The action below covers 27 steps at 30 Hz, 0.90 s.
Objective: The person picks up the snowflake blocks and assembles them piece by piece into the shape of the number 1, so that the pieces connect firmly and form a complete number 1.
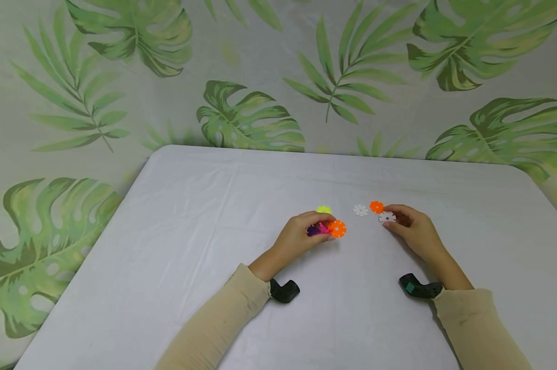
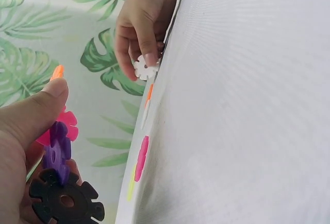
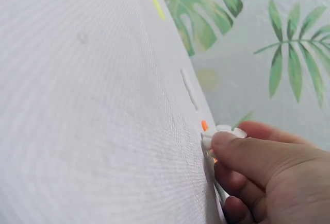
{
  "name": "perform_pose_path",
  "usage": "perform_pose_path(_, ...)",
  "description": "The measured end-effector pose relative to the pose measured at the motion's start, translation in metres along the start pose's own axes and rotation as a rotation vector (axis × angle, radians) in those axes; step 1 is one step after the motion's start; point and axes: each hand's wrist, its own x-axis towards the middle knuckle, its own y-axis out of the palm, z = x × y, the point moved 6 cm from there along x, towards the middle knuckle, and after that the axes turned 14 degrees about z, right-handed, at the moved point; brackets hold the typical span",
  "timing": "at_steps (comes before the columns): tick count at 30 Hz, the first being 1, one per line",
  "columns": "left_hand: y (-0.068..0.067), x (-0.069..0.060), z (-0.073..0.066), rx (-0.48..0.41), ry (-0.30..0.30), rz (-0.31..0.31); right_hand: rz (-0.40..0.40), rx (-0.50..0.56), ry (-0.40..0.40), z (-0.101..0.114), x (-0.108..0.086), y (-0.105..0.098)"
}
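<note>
My left hand grips a chain of slotted plastic discs: an orange disc, a pink disc, a purple disc and a black disc. Between thumb and fingers, my right hand pinches a white slotted disc near the tabletop. Just beyond it lies a loose orange disc, with another white disc to its left. A yellow disc shows partly behind the left hand. Beside it, a pink disc appears edge-on in the left wrist view.
A white cloth covers the table. Its far edge runs in front of a leaf-patterned backdrop. Both wrists carry a black camera mount, one at the left and one at the right.
</note>
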Motion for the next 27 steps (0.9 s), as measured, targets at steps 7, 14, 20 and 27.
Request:
perform_pose_path(7,0.0,0.0,0.0,0.003,0.0,-0.007,0.0,0.103,0.002,0.003,-0.002,-0.003)
perform_pose_path(14,0.0,0.001,-0.001,0.006,-0.001,-0.002,-0.005,0.173,-0.038,0.01,-0.002,-0.007)
perform_pose_path(20,-0.001,0.001,-0.001,0.002,0.003,-0.003,-0.033,0.219,-0.078,0.021,-0.001,-0.011)
perform_pose_path(27,0.0,0.001,-0.001,0.006,0.002,0.001,-0.019,0.234,-0.116,0.063,-0.007,-0.013)
